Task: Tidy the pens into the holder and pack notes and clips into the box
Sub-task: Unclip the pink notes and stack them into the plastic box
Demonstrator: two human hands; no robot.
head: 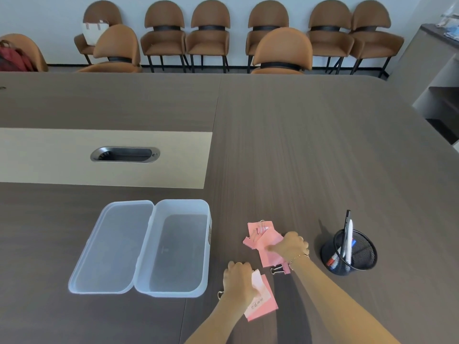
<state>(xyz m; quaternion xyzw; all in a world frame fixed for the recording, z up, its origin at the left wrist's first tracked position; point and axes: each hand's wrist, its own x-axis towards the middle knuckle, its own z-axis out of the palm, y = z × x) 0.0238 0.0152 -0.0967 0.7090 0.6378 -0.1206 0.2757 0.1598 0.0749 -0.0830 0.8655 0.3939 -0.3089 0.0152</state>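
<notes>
A clear plastic box (173,289) lies open and empty on the table, its lid (109,249) folded out to the left. My left hand (238,279) grips a small stack of pink notes (264,301) near the table's front. My right hand (293,245) rests with its fingers on a loose pile of pink notes (265,238). A binder clip (260,228) lies on top of that pile. Another binder clip (278,270) lies just under my right wrist. A black mesh pen holder (347,254) at the right holds several pens.
A metal cable port (125,154) sits in the beige strip at the table's middle. Brown chairs (280,53) line the far edge and wall. A grey cabinet (437,78) stands at the far right.
</notes>
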